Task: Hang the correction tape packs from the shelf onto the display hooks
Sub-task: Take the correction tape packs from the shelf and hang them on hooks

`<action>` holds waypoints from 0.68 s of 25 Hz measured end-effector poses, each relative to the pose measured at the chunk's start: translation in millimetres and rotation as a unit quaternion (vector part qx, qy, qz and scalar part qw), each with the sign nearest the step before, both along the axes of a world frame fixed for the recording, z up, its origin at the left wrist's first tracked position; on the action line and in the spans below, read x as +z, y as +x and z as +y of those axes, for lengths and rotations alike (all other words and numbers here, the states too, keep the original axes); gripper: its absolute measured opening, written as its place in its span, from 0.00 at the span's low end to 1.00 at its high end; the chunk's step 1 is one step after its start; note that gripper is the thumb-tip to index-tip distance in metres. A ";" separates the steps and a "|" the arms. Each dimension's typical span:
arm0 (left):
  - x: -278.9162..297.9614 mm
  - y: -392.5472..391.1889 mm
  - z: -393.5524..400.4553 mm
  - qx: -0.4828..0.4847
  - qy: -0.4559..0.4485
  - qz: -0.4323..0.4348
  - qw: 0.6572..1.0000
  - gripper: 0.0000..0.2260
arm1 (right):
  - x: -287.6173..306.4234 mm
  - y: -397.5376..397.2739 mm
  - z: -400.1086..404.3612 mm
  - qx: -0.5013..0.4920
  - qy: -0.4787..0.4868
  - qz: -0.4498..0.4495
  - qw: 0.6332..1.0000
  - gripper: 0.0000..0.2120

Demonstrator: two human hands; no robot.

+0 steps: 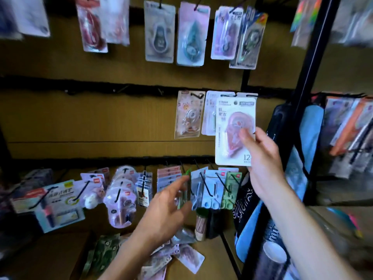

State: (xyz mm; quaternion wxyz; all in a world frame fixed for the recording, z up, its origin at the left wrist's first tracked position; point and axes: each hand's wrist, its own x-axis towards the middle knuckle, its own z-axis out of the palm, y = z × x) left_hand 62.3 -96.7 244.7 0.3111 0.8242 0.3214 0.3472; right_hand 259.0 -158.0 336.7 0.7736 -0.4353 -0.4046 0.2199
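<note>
From the head camera, a brown cardboard-backed display wall (80,118) fills the view, crossed by dark horizontal rails (101,88) with black hooks. Blister packs hang in rows along the top and bottom rails. At the right stands a black rack post (310,63) with pouches beside it.

The right hand (260,156) pinches a pink correction tape pack (232,134) by its lower right corner, holding it upright just in front of packs already hanging on the middle rail. The left hand (169,211) hovers with fingers spread and relaxed, gripping nothing, near the lower hooks. On the brown shelf (210,265) below lie loose packs (189,257) in a scattered heap.
</note>
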 end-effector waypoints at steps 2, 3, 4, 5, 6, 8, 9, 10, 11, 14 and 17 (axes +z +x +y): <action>11.2 0.3 0.7 0.006 0.024 -0.005 1.000 0.24 | 19.1 12.5 6.6 -0.013 -0.008 -0.014 1.000 0.07; 15.0 0.4 0.6 0.010 0.034 -0.008 0.999 0.25 | 24.2 18.5 11.7 -0.019 -0.015 -0.021 0.999 0.08; 18.1 0.5 0.6 0.013 0.040 -0.009 0.999 0.26 | 27.7 23.3 17.6 -0.026 -0.026 -0.023 0.999 0.08; 20.8 0.9 0.4 0.015 0.040 -0.009 0.999 0.27 | 30.1 26.1 21.8 -0.036 -0.042 -0.028 0.998 0.08; 22.5 1.5 0.5 0.016 0.037 -0.011 0.999 0.27 | 30.9 31.5 27.7 -0.047 -0.058 -0.030 0.997 0.08; 22.5 2.0 0.7 0.012 0.029 -0.014 0.999 0.28 | 33.3 36.2 35.4 -0.068 -0.098 -0.030 0.992 0.13; 22.7 1.9 0.2 0.009 0.025 -0.012 1.000 0.27 | 35.8 36.4 36.3 -0.066 -0.116 -0.025 0.991 0.17; 22.5 1.3 -0.3 0.006 0.021 -0.010 1.000 0.27 | 36.2 39.7 40.0 -0.069 -0.126 -0.014 0.989 0.19; 21.7 0.8 -0.1 0.006 0.017 -0.008 1.000 0.26 | 37.9 38.8 40.7 -0.067 -0.134 -0.009 0.989 0.20; 15.8 0.9 2.4 0.010 0.011 0.002 1.000 0.25 | 37.3 43.2 51.0 -0.067 -0.148 0.000 0.987 0.17; 8.5 2.6 2.1 0.007 0.006 0.013 1.000 0.25 | 37.0 40.6 59.9 -0.066 -0.162 0.010 0.985 0.11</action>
